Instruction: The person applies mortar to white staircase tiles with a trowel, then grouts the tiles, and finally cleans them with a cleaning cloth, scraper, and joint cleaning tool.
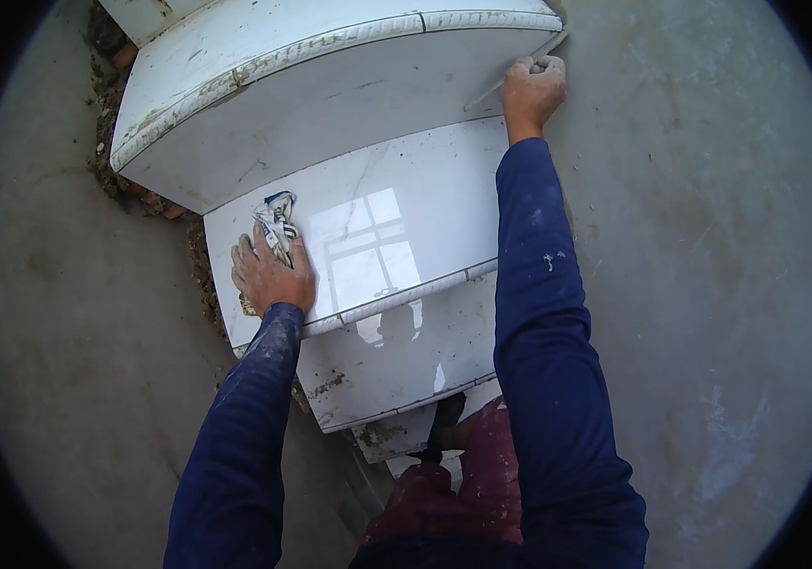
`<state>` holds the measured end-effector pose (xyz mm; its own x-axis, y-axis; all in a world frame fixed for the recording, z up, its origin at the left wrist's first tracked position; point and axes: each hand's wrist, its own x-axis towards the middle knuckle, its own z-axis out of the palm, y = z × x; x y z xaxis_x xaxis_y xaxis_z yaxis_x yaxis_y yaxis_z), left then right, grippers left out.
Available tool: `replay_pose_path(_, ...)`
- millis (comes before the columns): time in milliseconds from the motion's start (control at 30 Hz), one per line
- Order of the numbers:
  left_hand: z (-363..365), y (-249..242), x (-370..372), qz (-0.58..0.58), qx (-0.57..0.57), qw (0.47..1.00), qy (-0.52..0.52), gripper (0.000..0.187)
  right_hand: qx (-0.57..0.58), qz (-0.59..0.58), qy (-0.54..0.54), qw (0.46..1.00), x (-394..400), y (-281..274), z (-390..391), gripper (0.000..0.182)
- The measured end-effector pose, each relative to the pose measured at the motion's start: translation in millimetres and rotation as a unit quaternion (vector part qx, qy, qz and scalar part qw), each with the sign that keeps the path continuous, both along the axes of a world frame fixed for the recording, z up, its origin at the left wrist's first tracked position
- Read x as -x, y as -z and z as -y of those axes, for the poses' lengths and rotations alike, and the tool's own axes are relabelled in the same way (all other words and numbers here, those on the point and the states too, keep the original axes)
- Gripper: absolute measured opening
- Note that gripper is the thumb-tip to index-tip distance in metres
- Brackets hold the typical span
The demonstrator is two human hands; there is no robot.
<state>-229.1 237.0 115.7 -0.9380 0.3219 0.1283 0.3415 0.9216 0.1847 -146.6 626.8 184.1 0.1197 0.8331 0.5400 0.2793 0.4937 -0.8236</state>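
Note:
My left hand presses down on the glossy white stair tread. A crumpled, dirty white-and-blue rag sticks out between its thumb and fingers, and the palm hides part of it. Higher up, at the right end of the white riser, my right hand is closed around a thin, pale strip-like tool. One end of that tool shows above the fist, by the corner of the upper step; its exact kind cannot be made out.
The upper step has a ribbed nosing with mortar smears. A grey plastered wall runs along the right, another grey surface along the left. Rough mortar and brick rubble line the stairs' left edge. Lower steps drop toward my legs.

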Motion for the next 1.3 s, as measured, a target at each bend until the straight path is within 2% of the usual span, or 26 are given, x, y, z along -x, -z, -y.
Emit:
replay_pose_path(67,0.3,2.9,-1.0,-0.004,0.001,1.000,-0.001,0.071,0.006,0.054,0.017,0.998,1.6,3.3,0.5,0.012)
replay_pose_path(267,0.9,2.2,-0.4,0.002,0.006,1.000,-0.002,0.071,0.031,0.037,-0.011,0.999,-3.6,0.4,2.4,0.011)
replay_pose_path(367,-2.1,-1.3,-1.3,0.013,0.006,1.000,-0.004,0.071,0.075,0.086,0.007,0.993,-0.9,20.5,13.4,0.014)
replay_pose_path(567,2.2,5.7,2.8,0.018,0.022,1.000,-0.006,0.073,0.010,-0.054,-0.043,0.998,17.3,-5.0,37.5,0.029)
replay_pose_path(667,1.1,5.6,2.9,0.009,0.030,0.999,-0.006,0.073,0.004,-0.052,-0.094,0.994,44.4,-1.8,79.1,0.032)
replay_pose_path(767,0.5,3.7,2.8,0.016,0.028,0.999,-0.005,0.073,-0.073,0.024,-0.177,0.981,56.1,12.7,120.0,0.032)
replay_pose_path(867,1.5,4.3,2.9,0.017,0.025,1.000,-0.003,0.073,0.013,-0.060,-0.134,0.989,51.9,4.3,108.4,0.032)
replay_pose_path(1000,0.9,5.4,4.3,0.015,0.021,1.000,0.002,0.073,-0.195,0.061,-0.133,0.970,73.2,4.7,140.5,0.033)
replay_pose_path(1100,2.8,4.2,4.4,0.021,0.015,1.000,0.000,0.073,0.001,-0.095,-0.183,0.978,66.5,2.9,136.5,0.031)
replay_pose_path(1133,2.7,4.1,5.2,0.026,0.012,1.000,0.000,0.072,0.029,-0.106,-0.168,0.980,63.1,2.4,135.3,0.029)
replay_pose_path(1233,1.9,2.8,3.7,0.040,0.011,0.999,-0.001,0.072,-0.072,-0.023,-0.168,0.983,87.3,10.3,152.9,0.028)
replay_pose_path(1267,1.7,1.8,3.4,0.042,0.014,0.999,-0.003,0.072,-0.142,0.000,-0.194,0.971,98.6,12.7,166.9,0.028)
replay_pose_path(1300,1.4,0.4,3.6,0.044,0.016,0.999,-0.003,0.072,-0.152,0.001,-0.203,0.967,102.4,12.9,172.8,0.029)
